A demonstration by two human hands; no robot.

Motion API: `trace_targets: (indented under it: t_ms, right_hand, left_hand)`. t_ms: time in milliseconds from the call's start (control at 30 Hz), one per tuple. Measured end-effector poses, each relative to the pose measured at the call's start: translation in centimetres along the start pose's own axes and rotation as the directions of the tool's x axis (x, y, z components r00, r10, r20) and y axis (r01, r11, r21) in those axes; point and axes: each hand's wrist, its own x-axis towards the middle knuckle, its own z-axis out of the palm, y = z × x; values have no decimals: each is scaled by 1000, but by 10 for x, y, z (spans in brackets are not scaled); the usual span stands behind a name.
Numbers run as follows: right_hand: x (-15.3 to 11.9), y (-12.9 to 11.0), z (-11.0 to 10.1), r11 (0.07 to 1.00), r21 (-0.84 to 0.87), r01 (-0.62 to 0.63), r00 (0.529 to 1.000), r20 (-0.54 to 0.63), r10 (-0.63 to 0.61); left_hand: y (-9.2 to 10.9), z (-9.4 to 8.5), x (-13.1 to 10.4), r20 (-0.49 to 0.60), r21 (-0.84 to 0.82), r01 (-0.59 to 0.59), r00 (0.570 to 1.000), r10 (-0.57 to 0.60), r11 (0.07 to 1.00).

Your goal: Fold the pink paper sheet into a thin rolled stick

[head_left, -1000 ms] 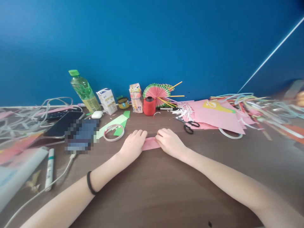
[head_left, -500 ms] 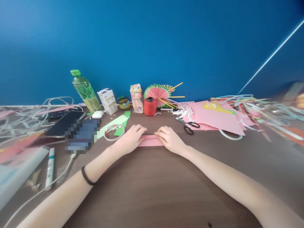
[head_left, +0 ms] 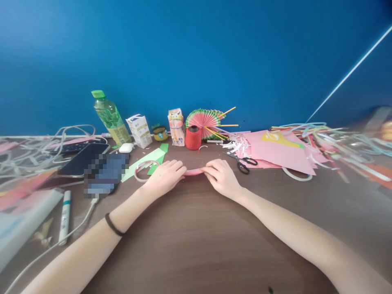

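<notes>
A narrow pink paper strip (head_left: 194,172) spans the gap between my two hands, above the brown table. Its left end is pinched in my left hand (head_left: 166,176), whose fingers are bent together. My right hand (head_left: 221,176) grips the other end between thumb and fingers. The strip looks thin and edge-on, with a slight curve. Just left of my left hand, a roll of tape (head_left: 136,173) lies partly over green paper (head_left: 162,153).
Behind my hands stand a red thread spool (head_left: 193,139), a decorated carton (head_left: 177,130) and a folded paper fan (head_left: 202,118). Black-handled scissors (head_left: 243,167) lie right, beside pink sheets (head_left: 278,153). At left are a green bottle (head_left: 110,118), phones (head_left: 84,160) and a marker (head_left: 64,218).
The pink strip was flat and wider on the table; now it is seen as a thin band. My left hand has shifted slightly left, and both hands have turned a little.
</notes>
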Motion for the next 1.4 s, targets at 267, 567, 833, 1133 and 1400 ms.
trace_targets:
  t_ms: [267,567,833,1133,1400]
  right_hand:
    - [0,3,4,997,62,-50,992,120,42]
    - [2,11,5,891,351,-287,956,162,245]
    - [13,19,-4,749,439,-496,862,357,361]
    - [18,39,-6,721,436,-538,815,486,314]
    - [19,36,-4,765,393,-511,835,436,335]
  left_hand:
    - [-7,9,-1,121,-131,48,992,-32,990]
    - [-9,6,1,255,-532,294,950,-180,794]
    - [-18,6,0,392,-665,431,897,-205,610]
    - [-18,7,3,444,-655,509,857,-262,558]
    - [-17,7,4,432,-630,527,848,-307,570]
